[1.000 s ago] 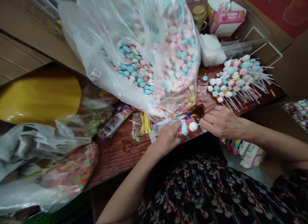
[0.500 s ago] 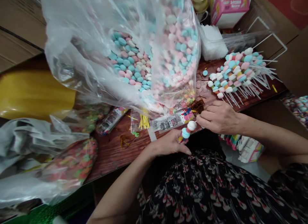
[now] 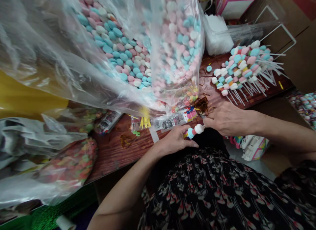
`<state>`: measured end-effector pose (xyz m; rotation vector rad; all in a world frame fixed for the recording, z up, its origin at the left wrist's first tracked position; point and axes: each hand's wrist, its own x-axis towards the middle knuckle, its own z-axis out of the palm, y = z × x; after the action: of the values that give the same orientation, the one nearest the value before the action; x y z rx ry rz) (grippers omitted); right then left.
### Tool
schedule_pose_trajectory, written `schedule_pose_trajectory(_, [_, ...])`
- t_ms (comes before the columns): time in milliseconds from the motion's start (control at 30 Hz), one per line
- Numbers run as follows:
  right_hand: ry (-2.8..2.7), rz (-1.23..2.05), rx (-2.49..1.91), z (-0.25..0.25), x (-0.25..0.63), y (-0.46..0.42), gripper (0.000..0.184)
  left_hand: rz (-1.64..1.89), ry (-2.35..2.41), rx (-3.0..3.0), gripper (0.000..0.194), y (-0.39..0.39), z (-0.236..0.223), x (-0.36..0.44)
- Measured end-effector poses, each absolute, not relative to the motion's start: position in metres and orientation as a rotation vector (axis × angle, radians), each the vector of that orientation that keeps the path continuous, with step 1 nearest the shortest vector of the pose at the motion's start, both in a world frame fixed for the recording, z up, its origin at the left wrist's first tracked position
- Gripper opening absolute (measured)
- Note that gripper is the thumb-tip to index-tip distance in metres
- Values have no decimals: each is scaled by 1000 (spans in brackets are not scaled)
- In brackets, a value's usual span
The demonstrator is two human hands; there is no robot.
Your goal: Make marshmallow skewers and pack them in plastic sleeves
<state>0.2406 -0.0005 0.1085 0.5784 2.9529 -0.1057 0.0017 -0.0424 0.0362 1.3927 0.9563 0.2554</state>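
My left hand (image 3: 176,140) is closed round a candy skewer (image 3: 194,131), with its thumb along the near side. White, reddish and pale blue sweets show on the skewer beyond the fingers; its lower part is hidden in the hand. At the white sweet's end, my right hand (image 3: 225,119) has its fingers pinched together, and what lies between them is hidden. Just behind both hands a printed clear wrapper packet (image 3: 172,120) rests on the wooden table (image 3: 108,157). A pile of similar skewers on white sticks (image 3: 243,70) lies to the right.
A big clear bag of pink, blue and white sweets (image 3: 128,58) spreads over the back. Beside it stand a white stack (image 3: 218,35) and a wire frame (image 3: 283,29). Gummy sweets in a bag (image 3: 74,160) lie left. Yellow ties (image 3: 145,122) and brown twist ties (image 3: 201,105) sit near the wrappers.
The skewer has tipped flatter and its white end points more to the right. My right hand's fingers have shifted close against that end. The view has moved slightly.
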Motion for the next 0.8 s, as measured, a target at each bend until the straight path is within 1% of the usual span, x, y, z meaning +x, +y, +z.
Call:
schedule_pose_trajectory(100, [3106,-41,559,110,237,-9,15,241,993,1475,37,-41,37,2])
schedule_pose_trajectory(233, [3294,116,498,107,235,-20,22,259,959,1383,42,-38,42,0])
schedule_pose_trajectory(300, [3337,211,462,103,234,-23,22,219,929,1334,44,-37,43,-1])
schedule_pose_trajectory(433, [3439,437,358,98,232,-24,19,123,789,1174,46,-40,40,4])
schedule_pose_trajectory(533, [3518,545,252,97,233,-16,19,85,669,1110,46,-42,36,6])
schedule_pose_trajectory(633, [3517,572,224,99,239,-6,17,103,674,1083,45,-41,35,-1])
schedule_pose_trajectory(733, [3509,543,169,104,246,1,12,115,725,1031,55,-38,35,-14])
schedule_pose_trajectory(800, [3533,505,131,106,248,2,12,85,738,1023,53,-38,34,-20])
